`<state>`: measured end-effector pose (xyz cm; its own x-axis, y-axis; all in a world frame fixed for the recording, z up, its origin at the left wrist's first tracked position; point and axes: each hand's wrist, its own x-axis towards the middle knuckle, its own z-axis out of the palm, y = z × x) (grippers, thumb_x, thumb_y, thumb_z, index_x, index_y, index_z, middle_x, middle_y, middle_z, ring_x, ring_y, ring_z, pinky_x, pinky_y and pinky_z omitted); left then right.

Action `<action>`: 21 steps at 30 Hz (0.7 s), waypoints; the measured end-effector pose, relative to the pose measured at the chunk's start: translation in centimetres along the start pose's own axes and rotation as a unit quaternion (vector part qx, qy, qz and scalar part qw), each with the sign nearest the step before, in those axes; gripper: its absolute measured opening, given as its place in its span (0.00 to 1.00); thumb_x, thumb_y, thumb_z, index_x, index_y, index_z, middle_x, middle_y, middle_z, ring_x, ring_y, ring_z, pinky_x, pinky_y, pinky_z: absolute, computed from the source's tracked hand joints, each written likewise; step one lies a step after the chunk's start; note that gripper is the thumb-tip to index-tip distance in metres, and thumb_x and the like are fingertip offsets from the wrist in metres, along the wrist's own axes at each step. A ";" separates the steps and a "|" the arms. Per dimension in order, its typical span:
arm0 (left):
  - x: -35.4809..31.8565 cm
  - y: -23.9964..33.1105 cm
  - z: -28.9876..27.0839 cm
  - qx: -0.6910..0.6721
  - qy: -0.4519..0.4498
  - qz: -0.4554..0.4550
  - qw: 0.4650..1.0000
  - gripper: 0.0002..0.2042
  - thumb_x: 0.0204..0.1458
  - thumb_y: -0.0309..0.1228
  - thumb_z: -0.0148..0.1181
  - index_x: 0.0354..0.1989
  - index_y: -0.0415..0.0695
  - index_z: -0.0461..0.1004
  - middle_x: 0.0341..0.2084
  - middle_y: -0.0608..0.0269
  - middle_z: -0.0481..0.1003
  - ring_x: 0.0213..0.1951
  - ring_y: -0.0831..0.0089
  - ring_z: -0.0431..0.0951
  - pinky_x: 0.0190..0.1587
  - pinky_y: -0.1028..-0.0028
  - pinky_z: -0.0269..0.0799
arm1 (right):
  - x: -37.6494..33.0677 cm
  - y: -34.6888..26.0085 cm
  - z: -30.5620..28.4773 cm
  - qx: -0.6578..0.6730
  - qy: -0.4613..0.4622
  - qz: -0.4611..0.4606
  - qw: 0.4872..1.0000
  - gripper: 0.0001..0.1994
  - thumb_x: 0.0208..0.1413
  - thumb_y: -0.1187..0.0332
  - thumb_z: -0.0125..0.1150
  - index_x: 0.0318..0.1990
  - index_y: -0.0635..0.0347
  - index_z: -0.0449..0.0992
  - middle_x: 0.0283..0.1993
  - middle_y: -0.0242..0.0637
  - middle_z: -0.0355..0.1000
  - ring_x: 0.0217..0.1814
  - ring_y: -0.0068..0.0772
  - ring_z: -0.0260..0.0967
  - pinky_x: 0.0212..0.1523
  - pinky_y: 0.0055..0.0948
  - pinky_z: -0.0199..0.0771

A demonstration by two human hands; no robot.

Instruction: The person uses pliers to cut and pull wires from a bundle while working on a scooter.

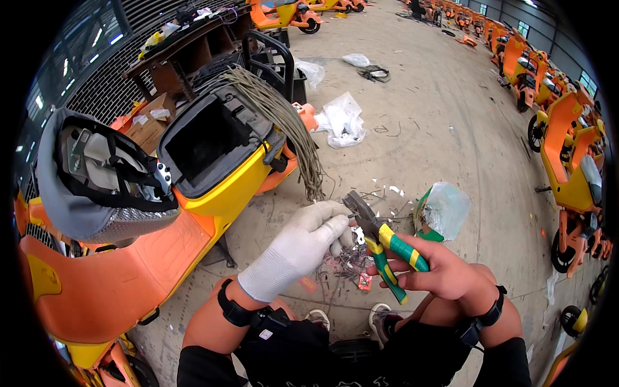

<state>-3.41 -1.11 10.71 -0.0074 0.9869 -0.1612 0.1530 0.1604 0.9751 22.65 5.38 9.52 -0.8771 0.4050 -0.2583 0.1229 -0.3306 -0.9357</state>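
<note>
My right hand, bare, is wrapped around the green-and-yellow handles of a pair of pliers. The pliers' dark metal jaws point up and left, close to the fingertips of my left hand. That hand wears a whitish knit glove, and its thumb and forefinger are pressed together. Something small and dark shows by its fingertips, too small to name. Just beyond the glove hangs the end of a bundle of grey-brown cables, draped over the back of a yellow-and-orange scooter.
The scooter's grey seat is tipped up beside its dark storage bin. Cut scraps and a green-and-clear plastic bag lie on the concrete floor. More scooters line the right side; a cluttered workbench stands far left.
</note>
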 end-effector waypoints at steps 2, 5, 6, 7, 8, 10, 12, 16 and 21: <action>0.1 -0.3 -0.2 0.000 -0.001 -0.011 1.000 0.13 0.67 0.30 0.48 0.50 0.34 0.74 0.29 0.65 0.78 0.26 0.82 0.73 0.31 0.78 0.72 | 0.1 -0.1 0.4 -0.012 0.011 -0.004 1.000 0.38 0.60 0.84 0.55 0.77 0.58 0.51 0.60 0.40 0.73 0.54 0.26 0.70 0.56 0.28 0.72; 0.3 -0.5 0.0 0.017 0.010 0.007 1.000 0.13 0.67 0.31 0.49 0.49 0.34 0.74 0.29 0.65 0.78 0.26 0.83 0.74 0.32 0.78 0.72 | 0.1 -0.3 0.5 -0.058 0.025 0.002 0.998 0.39 0.58 0.85 0.56 0.77 0.58 0.51 0.65 0.41 0.69 0.61 0.30 0.68 0.58 0.30 0.72; 0.3 -0.6 0.1 0.019 0.012 0.013 1.000 0.13 0.66 0.32 0.49 0.49 0.34 0.75 0.28 0.66 0.78 0.26 0.83 0.73 0.31 0.79 0.72 | 0.1 -0.3 0.4 -0.078 0.030 0.007 0.997 0.39 0.58 0.86 0.56 0.77 0.58 0.50 0.67 0.42 0.67 0.65 0.33 0.67 0.59 0.32 0.72; 0.3 -0.5 0.2 0.021 0.015 0.019 0.999 0.13 0.66 0.32 0.50 0.48 0.34 0.75 0.28 0.66 0.78 0.26 0.83 0.73 0.31 0.79 0.72 | 0.1 -0.2 0.5 -0.090 0.039 -0.001 0.995 0.38 0.59 0.84 0.57 0.77 0.57 0.51 0.64 0.39 0.69 0.61 0.29 0.68 0.57 0.29 0.71; 0.3 -0.6 0.3 0.023 0.018 0.024 0.999 0.13 0.66 0.32 0.50 0.48 0.35 0.76 0.28 0.67 0.78 0.26 0.84 0.73 0.31 0.79 0.71 | 0.1 0.0 0.7 -0.101 0.048 -0.009 0.994 0.38 0.60 0.83 0.57 0.76 0.57 0.52 0.61 0.36 0.70 0.57 0.24 0.68 0.56 0.26 0.71; 0.3 -0.8 0.4 0.060 0.037 0.033 0.997 0.13 0.65 0.33 0.52 0.47 0.36 0.77 0.28 0.64 0.79 0.26 0.81 0.76 0.32 0.77 0.73 | 0.1 0.0 1.0 -0.131 0.059 -0.018 0.989 0.37 0.60 0.81 0.59 0.76 0.57 0.53 0.57 0.33 0.72 0.53 0.20 0.68 0.55 0.24 0.70; 0.4 -1.2 0.6 0.105 0.063 0.056 0.991 0.13 0.64 0.33 0.53 0.47 0.36 0.77 0.28 0.63 0.79 0.28 0.78 0.77 0.34 0.75 0.74 | 0.2 -0.3 1.2 -0.165 0.065 -0.020 0.984 0.37 0.60 0.80 0.59 0.76 0.56 0.53 0.57 0.33 0.71 0.53 0.20 0.68 0.54 0.24 0.70; 0.2 -1.4 1.1 0.176 0.107 0.075 0.976 0.13 0.64 0.33 0.54 0.46 0.35 0.77 0.29 0.62 0.79 0.32 0.77 0.79 0.38 0.74 0.74 | 0.5 0.2 1.3 -0.246 0.080 -0.046 0.965 0.39 0.57 0.80 0.59 0.76 0.57 0.53 0.57 0.39 0.72 0.53 0.27 0.70 0.55 0.26 0.70; 0.1 -0.7 1.4 0.180 0.100 0.054 0.977 0.13 0.65 0.33 0.53 0.46 0.35 0.76 0.29 0.62 0.79 0.31 0.77 0.79 0.37 0.75 0.75 | 0.6 0.7 1.3 -0.267 0.092 -0.082 0.956 0.37 0.58 0.83 0.54 0.76 0.58 0.53 0.56 0.36 0.71 0.55 0.26 0.66 0.57 0.27 0.69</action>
<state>-2.17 -1.11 9.83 -0.1603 0.9870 0.0084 0.5002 0.0739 0.8627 21.56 4.26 8.98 -0.8140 0.5738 -0.0902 0.2539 0.2117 -0.9438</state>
